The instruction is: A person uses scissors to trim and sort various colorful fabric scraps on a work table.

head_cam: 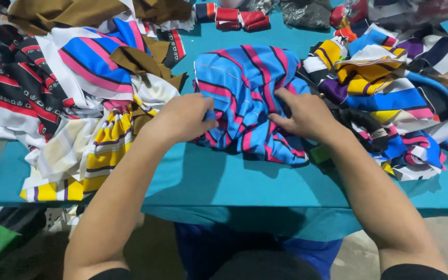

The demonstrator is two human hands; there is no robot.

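Note:
A blue cloth with pink and black stripes lies crumpled at the middle of the teal table. My left hand pinches its left edge, fingers closed on the fabric. Pressing into the folds on the cloth's right side, my right hand grips them with bent fingers.
A heap of striped cloths in black, red, blue, yellow and brown lies at the left. Another striped heap lies at the right. Red rolled pieces and plastic bags sit at the far edge. The table's near edge runs just below my forearms.

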